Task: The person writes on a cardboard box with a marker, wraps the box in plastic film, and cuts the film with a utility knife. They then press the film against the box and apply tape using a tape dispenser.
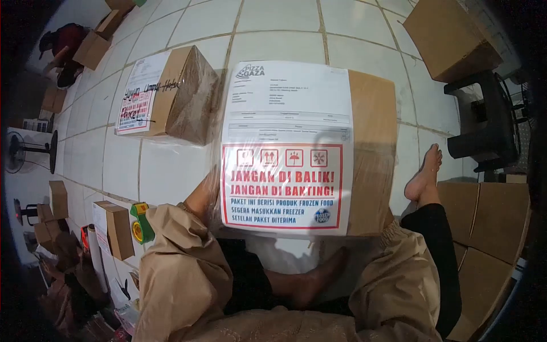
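Observation:
A large cardboard box (pixel 373 154) wrapped in clear plastic is in front of me, its labelled face turned up toward me. The white label (pixel 285 102) carries a pizza logo, printed text and a red-framed frozen-food warning. My left forearm (pixel 200 196) passes behind the box's left side, and that hand is hidden. On the right, only a sliver of my other wrist (pixel 389 218) shows at the cuff; the hand is out of sight behind the box. Both arms appear to hold the box from its sides. A smaller wrapped box (pixel 188 97) with black handwriting lies to the left.
My bare foot (pixel 424 174) is right of the box. Cardboard boxes (pixel 496 216) and a black plastic stand (pixel 484 119) occupy the right side. At left are a green-and-yellow round item (pixel 141 222), a small box (pixel 119 231), a fan (pixel 34 151) and a person (pixel 62 48).

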`<state>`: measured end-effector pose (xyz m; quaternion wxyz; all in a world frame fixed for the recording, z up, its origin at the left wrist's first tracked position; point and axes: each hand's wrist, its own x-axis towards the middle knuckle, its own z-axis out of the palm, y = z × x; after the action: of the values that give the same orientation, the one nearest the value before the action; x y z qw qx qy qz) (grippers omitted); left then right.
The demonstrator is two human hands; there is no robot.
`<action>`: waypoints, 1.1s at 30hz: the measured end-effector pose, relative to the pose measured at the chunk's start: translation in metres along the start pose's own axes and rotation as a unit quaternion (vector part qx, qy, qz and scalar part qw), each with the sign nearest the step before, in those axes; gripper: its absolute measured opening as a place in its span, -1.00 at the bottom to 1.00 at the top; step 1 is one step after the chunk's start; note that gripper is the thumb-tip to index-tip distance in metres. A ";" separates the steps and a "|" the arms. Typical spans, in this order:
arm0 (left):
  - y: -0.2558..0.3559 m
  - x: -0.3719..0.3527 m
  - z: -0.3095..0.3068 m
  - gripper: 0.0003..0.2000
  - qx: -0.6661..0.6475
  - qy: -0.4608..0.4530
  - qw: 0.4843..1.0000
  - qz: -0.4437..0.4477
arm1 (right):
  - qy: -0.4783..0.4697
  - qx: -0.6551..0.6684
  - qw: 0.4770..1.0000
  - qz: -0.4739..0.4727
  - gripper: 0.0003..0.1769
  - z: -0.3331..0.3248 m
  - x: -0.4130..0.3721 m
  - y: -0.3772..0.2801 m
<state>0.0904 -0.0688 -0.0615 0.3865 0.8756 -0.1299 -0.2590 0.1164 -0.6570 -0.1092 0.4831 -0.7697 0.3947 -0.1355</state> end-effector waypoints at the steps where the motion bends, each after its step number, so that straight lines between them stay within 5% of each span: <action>1: -0.001 -0.002 -0.002 -0.43 0.004 0.002 1.000 -0.001 | -0.001 0.005 1.000 0.002 -0.08 0.000 -0.001 -0.001; 16: 0.015 -0.046 0.020 -0.43 -0.001 0.021 1.000 -0.018 | -0.032 0.089 0.995 0.028 -0.04 -0.023 -0.083 -0.034; 33: 0.041 -0.157 0.154 -0.43 -0.080 0.035 0.996 0.012 | -0.112 0.069 0.991 0.013 -0.03 -0.047 -0.120 -0.053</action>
<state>-0.1268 -0.1226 -0.0626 0.4626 0.8489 -0.1061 -0.2328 0.0357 -0.5864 -0.0203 0.5778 -0.7399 0.3375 -0.0691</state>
